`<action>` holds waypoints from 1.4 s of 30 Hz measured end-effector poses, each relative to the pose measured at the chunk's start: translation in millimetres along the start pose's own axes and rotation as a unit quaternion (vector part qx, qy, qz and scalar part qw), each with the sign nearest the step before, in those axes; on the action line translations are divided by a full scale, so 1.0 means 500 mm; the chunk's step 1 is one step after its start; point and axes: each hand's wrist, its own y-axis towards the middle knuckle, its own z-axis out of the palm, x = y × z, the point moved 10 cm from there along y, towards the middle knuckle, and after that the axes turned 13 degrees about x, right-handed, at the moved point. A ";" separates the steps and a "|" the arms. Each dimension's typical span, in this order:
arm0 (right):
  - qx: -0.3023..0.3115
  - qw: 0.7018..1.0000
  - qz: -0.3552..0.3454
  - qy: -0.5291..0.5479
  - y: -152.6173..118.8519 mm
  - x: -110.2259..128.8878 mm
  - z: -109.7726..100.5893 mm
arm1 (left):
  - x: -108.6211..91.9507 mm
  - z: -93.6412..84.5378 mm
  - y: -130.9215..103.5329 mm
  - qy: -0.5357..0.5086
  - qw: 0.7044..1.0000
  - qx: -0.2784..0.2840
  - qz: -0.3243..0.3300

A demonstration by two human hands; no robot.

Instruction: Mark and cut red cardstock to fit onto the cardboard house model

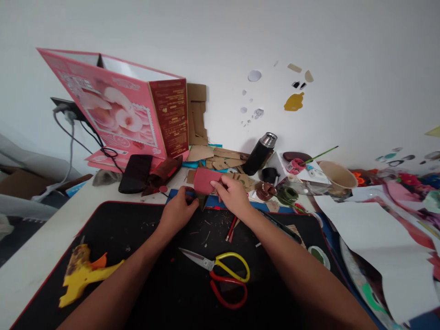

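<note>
My right hand [233, 195] pinches a dusty-red piece of card [206, 179] by its right edge, holding it up over the far edge of the black mat [158, 284]. Just left of the card, my left hand [180, 206] has its fingers curled in beside small blue and dark green pieces. What those fingers hold, if anything, is hidden. Nearer to me lie scissors [209, 265] with one yellow and one red handle, blades spread a little. A red pencil [231, 229] rests by my right wrist. To the left of my left forearm lies a yellow glue gun [77, 275].
A pink box [120, 110] stands at the back left, a black phone [136, 173] before it. Cardboard scraps [223, 158], a black flask [260, 153] and open paint jars [265, 191] line the back. White paper [388, 247] lies right. Small paper shavings dot the mat.
</note>
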 end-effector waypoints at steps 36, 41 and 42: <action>0.006 0.996 0.008 0.084 -0.005 -0.015 0.040 | -0.023 -0.011 -0.013 0.122 0.991 -0.049 -0.040; 0.003 0.995 0.004 0.098 -0.005 -0.011 0.045 | -0.020 -0.011 -0.014 0.134 0.988 -0.052 -0.048; 0.004 0.995 0.004 0.098 -0.007 -0.011 0.047 | -0.019 -0.013 -0.014 0.129 0.989 -0.057 -0.046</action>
